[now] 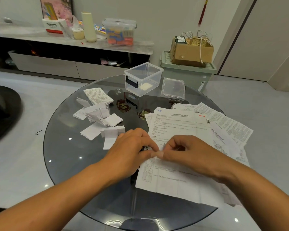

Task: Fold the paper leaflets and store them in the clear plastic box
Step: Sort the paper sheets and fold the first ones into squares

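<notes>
Both forearms reaching in; left hand (132, 147) and right hand (187, 152) pinching the top leaflet (172, 174) at mid-sheet, starting a fold. Beneath and right of grip: unfolded stack (223, 124) waiting. Left of grip: folded leaflets (100, 119) piling up, not yet boxed. Beyond: clear plastic box (143, 79) sitting open, nearly empty, lid (173, 88) beside. Likely about halfway. Resting on round glass table (70, 155); low shelf unit (73, 40) behind.

Round table (70, 164): dark smoked glass, glossy, reflective. Leaflet (173, 177) under pinching fingers: thin white printed paper, matt, creased. Folded leaflets (100, 117) left of grip: same matt paper. Box (143, 79) beyond grip: clear smooth plastic, dark latch. Lid (173, 88) beside box: clear plastic.
</notes>
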Demonstrator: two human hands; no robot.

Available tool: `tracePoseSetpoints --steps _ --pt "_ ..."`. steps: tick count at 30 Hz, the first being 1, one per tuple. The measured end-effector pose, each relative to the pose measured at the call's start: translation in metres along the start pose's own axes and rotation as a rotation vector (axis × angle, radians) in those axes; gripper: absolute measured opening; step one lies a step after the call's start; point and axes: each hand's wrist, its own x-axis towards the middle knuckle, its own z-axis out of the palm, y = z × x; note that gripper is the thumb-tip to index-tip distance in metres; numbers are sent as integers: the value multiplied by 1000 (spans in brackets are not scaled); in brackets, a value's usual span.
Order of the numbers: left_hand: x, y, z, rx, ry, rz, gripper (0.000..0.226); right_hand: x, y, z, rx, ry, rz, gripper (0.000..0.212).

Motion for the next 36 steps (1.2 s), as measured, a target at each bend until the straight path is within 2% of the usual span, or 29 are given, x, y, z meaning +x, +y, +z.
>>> tracePoseSetpoints --steps 2,4,7,10,12,17,19,21,23,25,26,29,32,34,36 --pt "0 0 -2 -20 -7 -7 8 -2 1 -5 -28 -42 -43 26" --pt "0 2 -3 -31 -7 -18 11 3 8 -2 -78 91 -83 17" --pt "-1 4 -4 -79 -1 -69 28 15 9 11 -8 264 -56 26" --pt "-5 9 -10 -162 -52 -100 49 23 7 20 -111 220 -9 32" --pt "-9 12 -20 -114 -67 -95 55 26 3 22 -174 203 17 29" --pt "-13 -2 -72 303 195 -117 51 27 -9 22 -207 153 50 25" --pt "-13 -16 -84 413 182 -204 49 26 -15 22 -220 147 30 26" --pt "-13 -26 -85 453 139 -279 38 26 -20 24 -233 126 30 33" --pt "-13 -29 -80 440 138 -279 19 26 -24 25 -254 89 58 40" --pt "-12 -30 -76 439 159 -255 3 27 -27 24 -296 68 80 39" --pt "-11 -31 -75 420 174 -247 5 27 -28 24 -316 64 84 35" --pt "-10 -32 -75 177 249 -256 10 26 -32 24 -341 41 85 27" --pt "-9 -23 -78 -403 301 -346 6 25 -31 25 -330 72 45 23" --pt "-9 -17 -78 -749 267 -437 5 24 -31 21 -188 113 -2 25" --pt "-8 -14 -76 -1009 254 -512 4 23 -34 13 139 124 -78 25"
